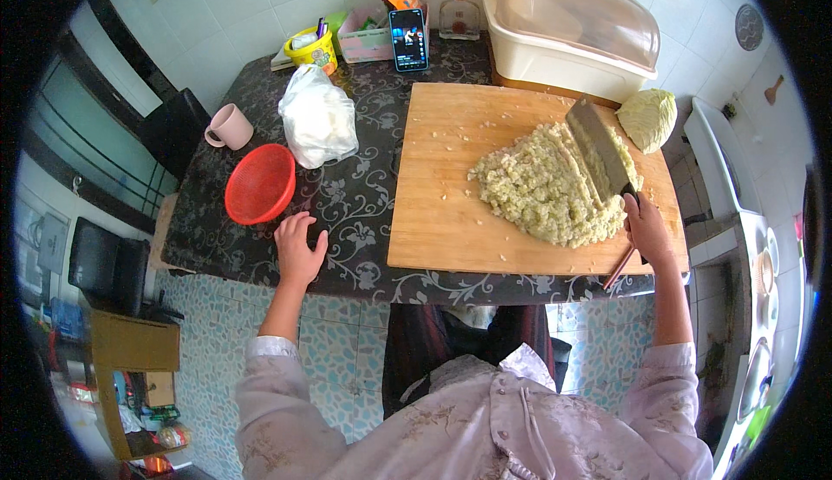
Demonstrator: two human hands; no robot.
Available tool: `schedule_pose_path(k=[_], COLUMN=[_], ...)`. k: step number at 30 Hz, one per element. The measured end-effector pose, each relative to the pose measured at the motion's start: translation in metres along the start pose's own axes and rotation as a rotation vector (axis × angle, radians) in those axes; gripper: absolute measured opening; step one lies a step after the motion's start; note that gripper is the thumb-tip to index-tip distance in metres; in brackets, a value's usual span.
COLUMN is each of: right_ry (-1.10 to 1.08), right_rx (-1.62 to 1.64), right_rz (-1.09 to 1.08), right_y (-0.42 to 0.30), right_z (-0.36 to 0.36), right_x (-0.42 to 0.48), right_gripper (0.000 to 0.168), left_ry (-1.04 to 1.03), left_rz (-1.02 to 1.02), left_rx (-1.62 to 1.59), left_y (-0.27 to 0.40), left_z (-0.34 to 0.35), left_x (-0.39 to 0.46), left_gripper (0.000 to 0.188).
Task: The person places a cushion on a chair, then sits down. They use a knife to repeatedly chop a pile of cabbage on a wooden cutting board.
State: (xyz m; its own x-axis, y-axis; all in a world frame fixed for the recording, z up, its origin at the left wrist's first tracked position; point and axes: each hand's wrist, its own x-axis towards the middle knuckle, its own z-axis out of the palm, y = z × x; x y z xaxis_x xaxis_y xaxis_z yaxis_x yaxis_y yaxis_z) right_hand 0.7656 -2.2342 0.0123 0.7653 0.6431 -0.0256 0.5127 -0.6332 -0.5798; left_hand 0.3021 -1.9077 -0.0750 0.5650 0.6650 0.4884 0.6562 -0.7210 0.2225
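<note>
My right hand [647,230] grips the dark handle of a cleaver [599,145] at the right of the view. Its broad blade stands tilted in a heap of finely chopped pale green filling [546,187], which lies on a wooden cutting board [435,220]. A second, reddish-brown handle [621,265] sticks out past the board's front edge, below my right hand. My left hand [300,246] rests on the dark patterned tabletop with its fingers apart, holding nothing. Just beyond its fingertips is a red plastic basket [261,184].
Behind the board stand a cream bin with a clear lid [572,44] and a piece of cabbage [647,120]. A white plastic bag [318,119], pink mug [230,127], yellow tub [314,54], propped phone [409,41] and glass bottle [459,15] are on the table [364,220].
</note>
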Motion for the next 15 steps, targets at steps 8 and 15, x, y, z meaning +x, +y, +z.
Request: schedule_pose_path(k=[8,15], right_ry=[-0.104,-0.068], right_rx=[0.015,-0.022], right_rz=[0.103,0.053], right_y=[-0.02,0.011], right_z=[-0.007,0.009], right_x=[-0.008,-0.001], right_gripper=[0.039,0.039], left_ry=[-0.005,0.009], left_rz=[-0.012,0.008], left_rx=[0.001,0.001], left_y=[-0.001,-0.001], left_z=[0.001,0.003], left_x=[-0.001,-0.001], left_gripper=[0.031,0.031])
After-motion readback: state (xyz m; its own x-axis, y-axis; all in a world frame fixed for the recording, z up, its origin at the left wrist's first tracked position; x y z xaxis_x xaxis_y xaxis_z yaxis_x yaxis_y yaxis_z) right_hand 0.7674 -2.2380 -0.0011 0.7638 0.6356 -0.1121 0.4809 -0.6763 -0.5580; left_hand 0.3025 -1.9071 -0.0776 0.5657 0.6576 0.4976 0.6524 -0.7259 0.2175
